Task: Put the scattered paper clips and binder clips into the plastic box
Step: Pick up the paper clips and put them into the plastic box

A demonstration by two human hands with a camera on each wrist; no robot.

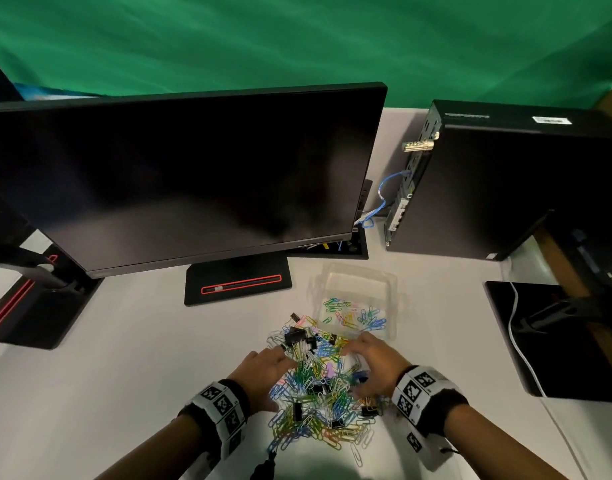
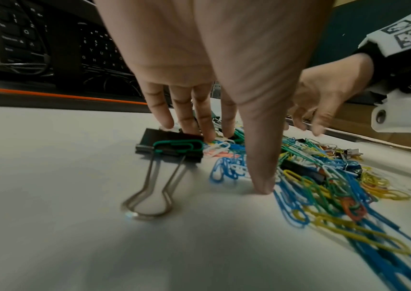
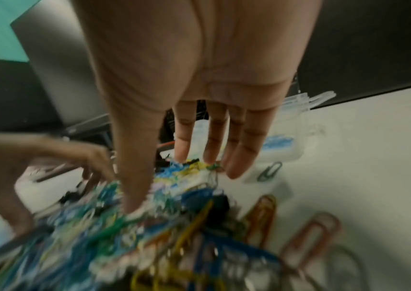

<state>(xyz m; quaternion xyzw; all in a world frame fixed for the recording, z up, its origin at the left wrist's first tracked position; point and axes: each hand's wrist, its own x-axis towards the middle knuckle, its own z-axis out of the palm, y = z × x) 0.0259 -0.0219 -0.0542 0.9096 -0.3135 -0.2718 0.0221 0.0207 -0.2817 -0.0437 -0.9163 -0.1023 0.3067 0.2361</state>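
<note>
A heap of coloured paper clips (image 1: 318, 393) mixed with black binder clips (image 1: 295, 336) lies on the white desk. My left hand (image 1: 266, 372) rests on the heap's left side, fingers straight and spread, thumb tip on the desk. My right hand (image 1: 370, 365) covers the heap's right side, also with straight fingers. A large black binder clip (image 2: 172, 145) with a green paper clip on it lies by my left fingers (image 2: 187, 118). The clear plastic box (image 1: 358, 303) stands just beyond the heap and holds some paper clips. Its edge (image 3: 286, 141) shows past my right fingers (image 3: 214, 137).
A black monitor (image 1: 193, 174) on its stand (image 1: 238, 285) rises behind the heap. A black computer case (image 1: 505, 181) stands at the back right, with a black pad (image 1: 557, 341) and a white cable (image 1: 519, 348) to the right. Another monitor base (image 1: 30, 306) sits at left.
</note>
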